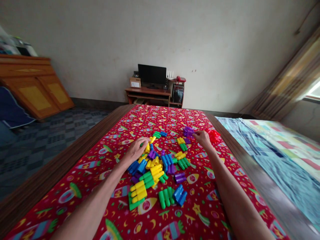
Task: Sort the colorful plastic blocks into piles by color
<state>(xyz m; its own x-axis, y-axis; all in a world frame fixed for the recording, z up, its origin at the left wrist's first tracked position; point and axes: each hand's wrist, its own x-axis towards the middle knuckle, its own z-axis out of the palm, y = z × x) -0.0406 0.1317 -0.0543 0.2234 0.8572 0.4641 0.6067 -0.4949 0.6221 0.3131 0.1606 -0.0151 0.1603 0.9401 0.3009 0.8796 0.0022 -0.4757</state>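
Observation:
Plastic peg-shaped building blocks lie in a mixed pile point(150, 163) on a red patterned cloth point(100, 186). My left hand point(136, 150) is at the pile's far left edge, fingers curled, with a bit of a green block point(141, 144) showing between them. Yellow blocks point(147, 147) sit right beside those fingertips. Farther right, my right hand point(203, 138) pinches at the near edge of a small purple block heap point(188, 131); the fingers partly hide what they hold. Just beyond that hand is a heap of red blocks point(214, 136).
Loose pieces lie around the pile, among them a green block point(166, 197), a blue block point(180, 195) and a purple block point(180, 178). A desk with a monitor point(152, 75) stands by the wall. A bed point(272, 156) adjoins the table's right side.

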